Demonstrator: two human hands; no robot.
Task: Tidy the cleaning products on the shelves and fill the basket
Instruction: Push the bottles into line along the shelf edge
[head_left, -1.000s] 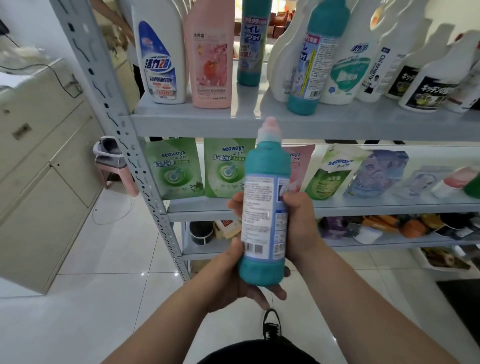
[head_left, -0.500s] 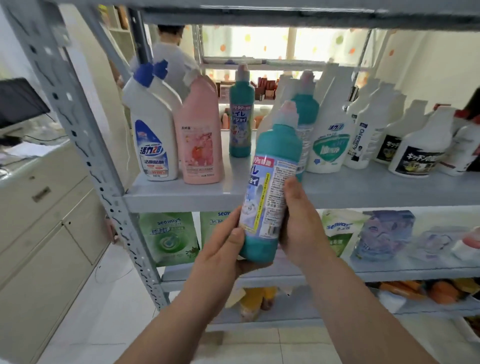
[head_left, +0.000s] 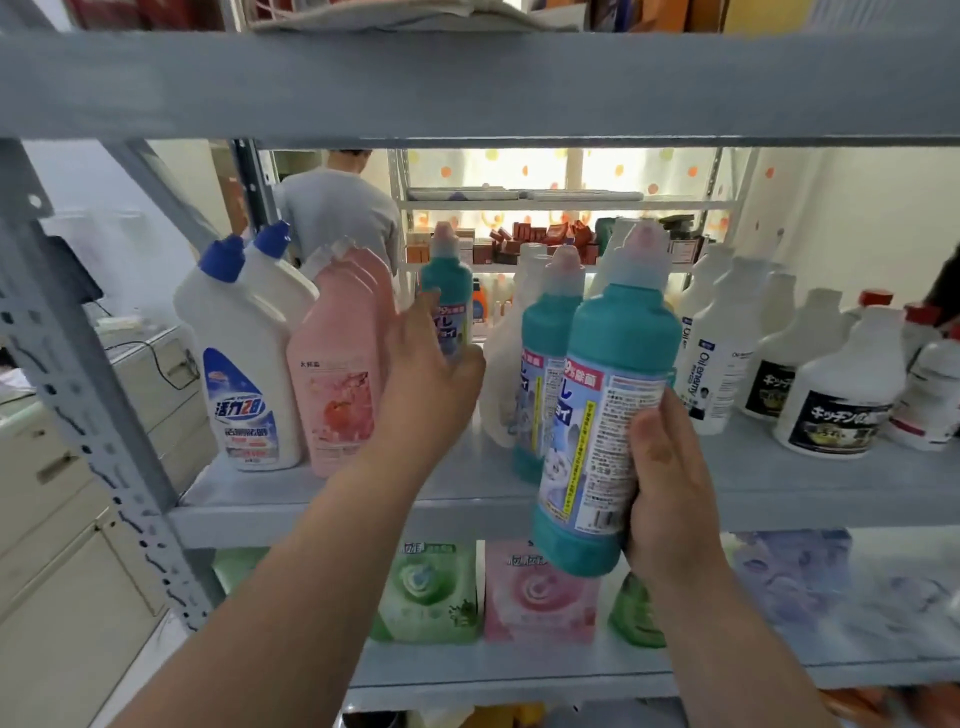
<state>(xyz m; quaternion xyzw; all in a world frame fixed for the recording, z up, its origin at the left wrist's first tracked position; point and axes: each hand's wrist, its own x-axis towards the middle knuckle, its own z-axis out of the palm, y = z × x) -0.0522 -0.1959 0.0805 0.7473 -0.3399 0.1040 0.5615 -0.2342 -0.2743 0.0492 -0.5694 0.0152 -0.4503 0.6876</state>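
Holding one teal bottle (head_left: 602, 431) in my right grip (head_left: 670, 493), fingers and thumb wrapped round its lower half, I have it in the air just in front of the middle shelf (head_left: 311, 499), leaning a little. My left grip (head_left: 431, 384) is wide, fingers loosely straight, reaching in between the pink bottles (head_left: 337, 374) and a second teal bottle (head_left: 449, 291) at the back; whether it touches either I cannot tell. A third teal bottle (head_left: 545, 374) stands upright on the shelf just behind the held one, so I count three teal in all.

At the left end stand two white bottles with blue caps (head_left: 244, 364), one behind the other. The pink ones line up front to back, too overlapped to count. To the right is a crowd of white bottles (head_left: 711, 353), two of them with black labels (head_left: 836, 410).

On the lower shelf (head_left: 519, 675) I see refill pouches: a green pouch (head_left: 426, 592), a pink pouch (head_left: 540, 592), another green one and a bluish one, blurred.

The rack is grey metal. A beige cabinet (head_left: 62, 519) stands on the left. Behind the rack are a person in a grey shirt (head_left: 337, 213), a second rack with small boxes (head_left: 540, 239) and a dotted curtain (head_left: 519, 166).
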